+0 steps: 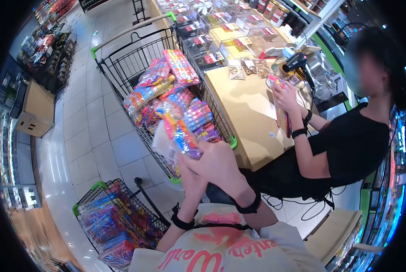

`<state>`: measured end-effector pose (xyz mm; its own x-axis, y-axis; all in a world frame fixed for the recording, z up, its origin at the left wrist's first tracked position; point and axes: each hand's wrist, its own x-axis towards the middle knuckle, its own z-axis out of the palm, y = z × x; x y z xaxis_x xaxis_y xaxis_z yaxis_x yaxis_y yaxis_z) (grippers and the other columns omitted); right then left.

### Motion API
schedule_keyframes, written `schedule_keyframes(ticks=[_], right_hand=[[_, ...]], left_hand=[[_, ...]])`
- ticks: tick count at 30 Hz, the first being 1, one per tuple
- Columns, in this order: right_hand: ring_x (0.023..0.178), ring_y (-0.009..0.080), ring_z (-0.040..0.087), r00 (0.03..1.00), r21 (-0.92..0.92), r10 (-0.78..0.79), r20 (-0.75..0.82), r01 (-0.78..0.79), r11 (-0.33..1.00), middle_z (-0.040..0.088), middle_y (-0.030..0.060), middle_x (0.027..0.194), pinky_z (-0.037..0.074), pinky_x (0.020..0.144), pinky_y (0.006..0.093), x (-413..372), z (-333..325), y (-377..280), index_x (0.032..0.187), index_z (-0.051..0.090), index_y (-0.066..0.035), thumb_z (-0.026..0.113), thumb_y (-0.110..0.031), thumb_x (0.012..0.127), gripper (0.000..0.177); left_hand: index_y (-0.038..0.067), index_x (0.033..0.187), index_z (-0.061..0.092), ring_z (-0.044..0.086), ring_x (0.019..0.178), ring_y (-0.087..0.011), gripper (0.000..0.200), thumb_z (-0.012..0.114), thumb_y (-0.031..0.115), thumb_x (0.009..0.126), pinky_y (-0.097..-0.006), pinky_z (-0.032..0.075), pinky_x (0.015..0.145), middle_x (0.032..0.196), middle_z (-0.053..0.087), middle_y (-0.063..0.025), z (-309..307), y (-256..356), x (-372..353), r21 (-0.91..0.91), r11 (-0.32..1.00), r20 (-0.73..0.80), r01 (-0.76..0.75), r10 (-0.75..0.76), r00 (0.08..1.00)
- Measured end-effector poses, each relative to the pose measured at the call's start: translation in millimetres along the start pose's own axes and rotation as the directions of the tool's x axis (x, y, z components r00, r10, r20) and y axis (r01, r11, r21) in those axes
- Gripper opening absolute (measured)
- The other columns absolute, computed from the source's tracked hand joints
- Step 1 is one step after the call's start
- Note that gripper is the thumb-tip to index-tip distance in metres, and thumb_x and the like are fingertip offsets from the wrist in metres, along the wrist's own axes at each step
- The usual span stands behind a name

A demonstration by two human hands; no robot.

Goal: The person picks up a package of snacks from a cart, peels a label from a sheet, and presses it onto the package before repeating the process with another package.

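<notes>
My right hand (219, 165) lies over my left hand (191, 181), and both are closed at the near end of a shiny, multicoloured plastic packet (179, 131). A whitish translucent piece (161, 141) sticks out on the packet's left; it is too blurred to name. The packet is held above a wire shopping cart (114, 93) heaped with similar bright packets (180, 97). My left fingers are partly hidden behind the right hand.
A wooden counter (239, 111) borders the cart on the right, with clear display boxes (237, 41), small bags (235, 70) and a hair dryer (296, 62). A co-worker (348, 140) there holds a packet (282, 115). A second loaded cart (121, 217) stands lower left.
</notes>
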<state>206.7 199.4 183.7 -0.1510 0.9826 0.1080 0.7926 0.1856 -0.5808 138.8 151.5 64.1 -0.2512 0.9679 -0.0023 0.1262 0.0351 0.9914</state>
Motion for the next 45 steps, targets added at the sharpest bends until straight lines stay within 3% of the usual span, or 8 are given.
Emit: schedule_keyframes(ticks=[4,7,10,13,15,23,35,45], right_hand=[[0.052,0.0295,0.061,0.987,-0.027,-0.063,0.147,0.067,0.997,0.057,0.0167,0.055,0.05,0.052,0.0348,-18.3,-0.3,-16.0,0.086,0.064,0.003,0.07,-0.041,0.068,0.048],[0.07,0.0283,0.063,0.943,0.601,-0.219,0.25,0.027,0.799,0.063,0.0119,0.075,0.05,0.067,0.0331,-22.5,3.3,-2.9,0.112,0.051,0.003,0.067,-0.04,0.074,0.06],[0.087,0.0255,0.06,0.959,0.223,-0.211,-0.189,0.251,0.942,0.062,0.0148,0.092,0.047,0.078,0.0309,-22.2,10.8,61.7,0.118,0.049,0.002,0.068,-0.035,0.075,0.06],[0.099,0.02,0.055,0.998,0.269,-0.026,0.052,0.011,0.963,0.058,0.0131,0.108,0.042,0.086,0.0294,-36.9,52.6,137.1,0.117,0.05,0.001,0.061,-0.035,0.083,0.051],[0.1,0.0151,0.054,0.753,0.566,0.029,0.658,-0.519,0.64,0.055,0.0088,0.116,0.042,0.088,0.0285,-41.3,69.1,153.8,0.119,0.049,-0.001,0.048,-0.035,0.092,0.043],[0.099,0.0126,0.056,0.645,0.652,0.175,0.744,-0.758,0.024,0.058,0.0079,0.111,0.045,0.087,0.028,-79.0,87.4,175.4,0.125,0.046,-0.004,0.028,-0.043,0.096,0.051],[0.09,0.0116,0.059,0.605,0.639,0.353,0.714,-0.769,0.023,0.062,0.004,0.103,0.045,0.081,0.0251,-72.9,60.5,226.9,0.12,0.052,-0.005,0.033,-0.048,0.094,0.054],[0.08,0.0176,0.062,0.632,0.636,0.1,0.769,-0.737,-0.23,0.061,0.0092,0.098,0.053,0.067,0.0318,-89.7,35.8,245.3,0.123,0.047,-0.006,0.023,-0.056,0.092,0.064]], left_hand=[[0.001,0.117,0.042,0.057,0.088,-0.0254,0.057,0.07,0.022,0.071,-0.0372,0.046,0.074,0.099,0.055,-0.009,-22.5,-8.6,-1.4,-0.145,0.982,-0.202,0.122,-0.15,0.968],[-0.003,0.115,0.045,0.058,0.084,-0.0167,0.039,0.059,0.005,0.08,-0.0318,0.047,0.072,0.094,0.06,-0.007,-37.5,-46.5,-6.6,-0.634,0.771,-0.143,0.059,-0.192,0.971],[-0.006,0.108,0.05,0.058,0.086,-0.0151,0.03,0.058,0.004,0.081,-0.0307,0.046,0.075,0.097,0.061,-0.0095,-52.5,9.7,-0.8,-0.186,0.973,-0.085,0.136,-0.154,0.984],[-0.007,0.103,0.053,0.058,0.086,-0.0151,0.027,0.06,0.006,0.081,-0.0295,0.045,0.078,0.096,0.062,-0.0105,-55.3,19.8,-6.7,-0.195,0.956,0.046,0.219,-0.214,0.976],[-0.006,0.107,0.053,0.06,0.084,-0.0158,0.032,0.062,0.011,0.082,-0.0294,0.046,0.077,0.096,0.063,-0.0105,-47.2,14.7,-9.5,-0.259,0.924,0.16,0.279,-0.244,0.956],[-0.008,0.117,0.048,0.052,0.105,-0.0228,0.054,0.067,0.023,0.077,-0.0337,0.037,0.094,0.113,0.056,-0.0169,-24.1,38.8,8.2,0.193,0.931,0.373,0.311,-0.362,0.854],[-0.002,0.124,0.046,0.051,0.107,-0.0183,0.051,0.053,-0.008,0.074,-0.0281,0.04,0.092,0.118,0.052,-0.0136,-83.2,12.9,-14.7,-0.1,0.981,-0.136,0.166,-0.179,0.974],[0.003,0.122,0.048,0.05,0.107,-0.0159,0.047,0.045,-0.01,0.077,-0.0268,0.04,0.09,0.119,0.051,-0.0116,-83.7,10.2,-28.3,-0.109,0.964,-0.085,0.244,-0.254,0.963]])
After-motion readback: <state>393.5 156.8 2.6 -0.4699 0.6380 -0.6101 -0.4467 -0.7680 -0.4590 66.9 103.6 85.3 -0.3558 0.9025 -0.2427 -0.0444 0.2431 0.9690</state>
